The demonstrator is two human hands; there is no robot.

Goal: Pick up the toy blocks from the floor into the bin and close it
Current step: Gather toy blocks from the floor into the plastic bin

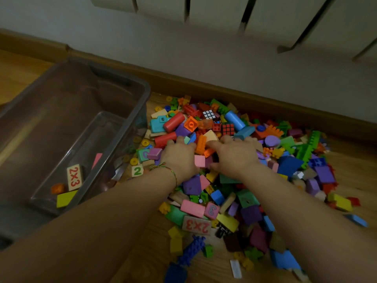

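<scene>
A big heap of colourful toy blocks (240, 180) lies on the wooden floor right of a clear plastic bin (130, 84). The bin stands open and holds a few pieces, among them a "2x3" tile (74, 177) and a yellow block (65, 198). My left hand (179, 158) and my right hand (234, 154) rest palms down on the middle of the heap, side by side, fingers curled over blocks. A pink block (200, 160) sits between them. Whether either hand grips anything is hidden under the palms.
A wooden skirting board (224, 88) and grey wall run behind the heap, with a radiator (204, 11) above. Loose blocks spread toward me, including a second "2x3" tile (196, 225) and a blue brick strip (191, 250). No lid is visible.
</scene>
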